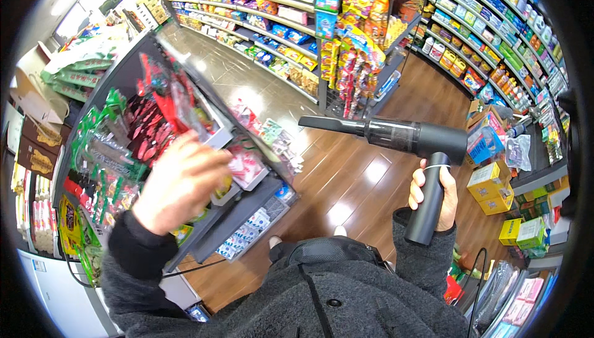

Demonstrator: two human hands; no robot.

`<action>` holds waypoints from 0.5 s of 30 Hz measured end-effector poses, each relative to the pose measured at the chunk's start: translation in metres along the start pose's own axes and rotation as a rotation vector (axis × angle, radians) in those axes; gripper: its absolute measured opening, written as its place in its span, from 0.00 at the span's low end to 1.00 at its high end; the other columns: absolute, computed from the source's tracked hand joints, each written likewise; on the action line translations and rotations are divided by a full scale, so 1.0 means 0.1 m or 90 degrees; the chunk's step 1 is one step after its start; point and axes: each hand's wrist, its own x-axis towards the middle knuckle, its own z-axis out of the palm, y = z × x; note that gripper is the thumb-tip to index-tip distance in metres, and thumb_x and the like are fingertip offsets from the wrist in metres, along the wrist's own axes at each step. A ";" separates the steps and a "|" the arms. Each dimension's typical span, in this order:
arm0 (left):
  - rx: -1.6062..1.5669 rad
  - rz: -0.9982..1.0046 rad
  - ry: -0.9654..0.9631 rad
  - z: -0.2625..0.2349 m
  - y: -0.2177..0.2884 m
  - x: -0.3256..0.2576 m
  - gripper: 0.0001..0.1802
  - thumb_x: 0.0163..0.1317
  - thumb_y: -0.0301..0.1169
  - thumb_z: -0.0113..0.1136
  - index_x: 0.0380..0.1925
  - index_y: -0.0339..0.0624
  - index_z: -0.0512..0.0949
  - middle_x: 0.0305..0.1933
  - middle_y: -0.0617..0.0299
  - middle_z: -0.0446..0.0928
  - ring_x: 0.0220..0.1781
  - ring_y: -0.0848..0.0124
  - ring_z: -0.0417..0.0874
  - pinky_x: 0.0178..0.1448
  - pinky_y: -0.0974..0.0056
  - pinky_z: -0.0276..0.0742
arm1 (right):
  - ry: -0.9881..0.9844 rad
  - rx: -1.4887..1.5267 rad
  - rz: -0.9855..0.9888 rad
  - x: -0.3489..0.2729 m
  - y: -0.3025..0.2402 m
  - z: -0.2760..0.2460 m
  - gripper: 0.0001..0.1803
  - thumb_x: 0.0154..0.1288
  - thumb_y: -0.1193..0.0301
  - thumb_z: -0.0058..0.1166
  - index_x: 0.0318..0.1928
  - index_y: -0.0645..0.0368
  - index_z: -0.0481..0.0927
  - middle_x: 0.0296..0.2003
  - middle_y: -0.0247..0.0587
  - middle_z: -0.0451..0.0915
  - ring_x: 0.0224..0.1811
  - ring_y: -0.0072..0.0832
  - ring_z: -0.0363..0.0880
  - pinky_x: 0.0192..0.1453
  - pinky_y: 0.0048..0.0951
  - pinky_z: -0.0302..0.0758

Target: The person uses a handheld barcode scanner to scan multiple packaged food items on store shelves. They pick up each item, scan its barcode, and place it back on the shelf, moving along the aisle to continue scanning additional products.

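Note:
My right hand is wrapped round the upright handle of a black handheld vacuum cleaner. Its clear dust cup and long narrow nozzle point left over the floor, touching nothing. Over the display shelf on the left is my left hand, smeared by motion, so its fingers are not clear. Just beyond it lie red and clear plastic packets, also blurred; whether the hand touches them I cannot tell. Green-edged clear bags fill the shelf top to the left of that hand.
Long shelves of packaged goods run along the far side, with hanging snack bags at their end. Bottle shelves curve round the right. Yellow boxes stand on the wooden floor at right. A cable hangs at lower right.

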 end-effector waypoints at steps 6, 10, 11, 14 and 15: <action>-0.286 -0.002 -0.010 1.33 0.71 0.62 0.11 0.53 0.29 0.67 0.38 0.44 0.82 0.50 0.57 0.81 0.47 0.59 0.80 0.56 0.55 0.73 | 0.042 -0.106 -0.034 0.24 -0.49 -0.47 0.23 0.73 0.53 0.45 0.55 0.58 0.68 0.35 0.38 0.72 0.27 0.26 0.73 0.29 0.28 0.76; -0.493 -0.132 0.021 2.12 1.25 0.90 0.13 0.56 0.30 0.67 0.42 0.44 0.83 0.52 0.57 0.81 0.50 0.57 0.81 0.55 0.53 0.75 | 0.067 -0.001 -0.004 0.50 -0.51 -0.66 0.22 0.71 0.58 0.49 0.53 0.65 0.67 0.35 0.45 0.74 0.27 0.30 0.77 0.29 0.32 0.79; -0.534 -0.114 0.035 2.29 1.31 0.96 0.13 0.55 0.29 0.68 0.42 0.43 0.83 0.51 0.57 0.81 0.48 0.56 0.81 0.55 0.54 0.75 | 0.070 -0.014 -0.010 0.59 -0.49 -0.68 0.22 0.71 0.58 0.50 0.53 0.65 0.67 0.35 0.45 0.74 0.27 0.31 0.77 0.29 0.32 0.79; -0.521 -0.054 0.017 2.49 1.21 1.15 0.13 0.55 0.30 0.67 0.41 0.42 0.82 0.50 0.57 0.81 0.48 0.58 0.81 0.56 0.55 0.74 | 0.063 -0.110 -0.004 0.88 -0.49 -0.65 0.23 0.71 0.57 0.50 0.54 0.63 0.68 0.36 0.43 0.74 0.27 0.29 0.76 0.30 0.31 0.78; -0.492 -0.065 0.011 2.57 1.10 1.22 0.12 0.56 0.31 0.67 0.41 0.42 0.82 0.50 0.57 0.81 0.49 0.58 0.81 0.57 0.55 0.73 | 0.052 -0.093 0.002 0.98 -0.49 -0.67 0.22 0.71 0.58 0.51 0.54 0.63 0.68 0.35 0.43 0.74 0.27 0.30 0.76 0.30 0.31 0.78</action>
